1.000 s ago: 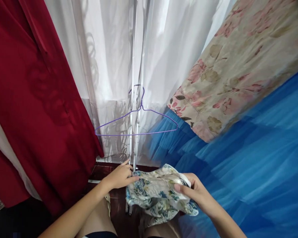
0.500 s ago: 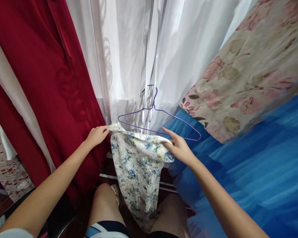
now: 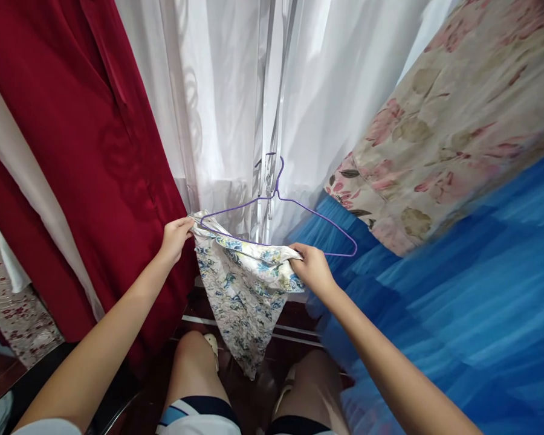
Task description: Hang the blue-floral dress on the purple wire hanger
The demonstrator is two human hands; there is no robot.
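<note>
Left hand [image 3: 176,238] pinching floral garment [image 3: 242,284] just left of purple hanger [image 3: 277,192]; right hand [image 3: 314,266] pinching its edge at hanger's bottom bar. Garment drapes below hanger, hanger's left end in its opening.

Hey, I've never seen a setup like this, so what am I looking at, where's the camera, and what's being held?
There's no machine here, just a person's two bare hands. The camera is worn on the head, looking forward and down, so you see roughly what the wearer sees. The left hand grips one upper corner of a flowered cloth, and the right hand pinches its top edge farther along. The cloth hangs down between them instead of lying on a surface. A purple hanger overlaps its top edge. Around them hang red fabric, white drapes, pink-flowered fabric and blue fabric.
</note>
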